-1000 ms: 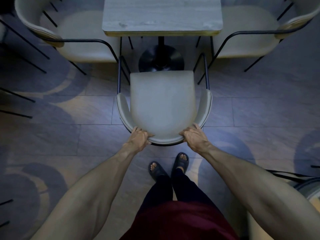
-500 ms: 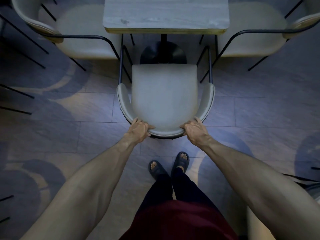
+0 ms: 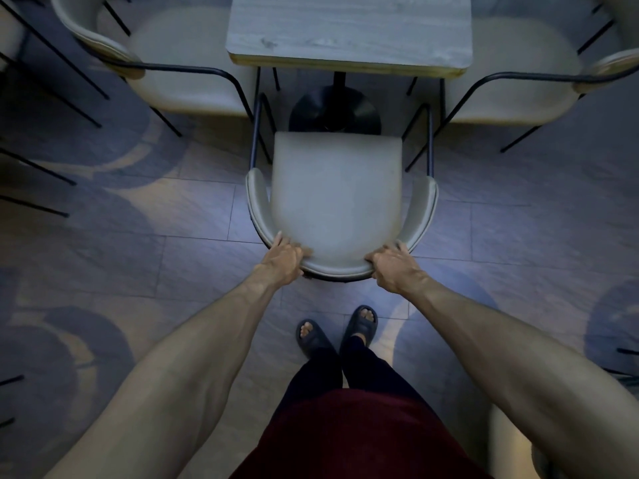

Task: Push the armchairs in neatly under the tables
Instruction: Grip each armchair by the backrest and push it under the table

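Item, far left: pale grey cushioned armchair with thin black metal frame (image 3: 179, 60), drawn beside the desk. My left hand (image 3: 280, 260) is clamped on the curved back rim of the middle pale grey upholstered armchair with black metal arms (image 3: 337, 198); its seat front lies at the black round pedestal base (image 3: 334, 112), short of the grey wood-grain rectangular desk (image 3: 349, 29). My right hand (image 3: 390, 266) is clamped on the same rim. Far right: matching pale grey armchair (image 3: 511, 67). No readable writing or labels.
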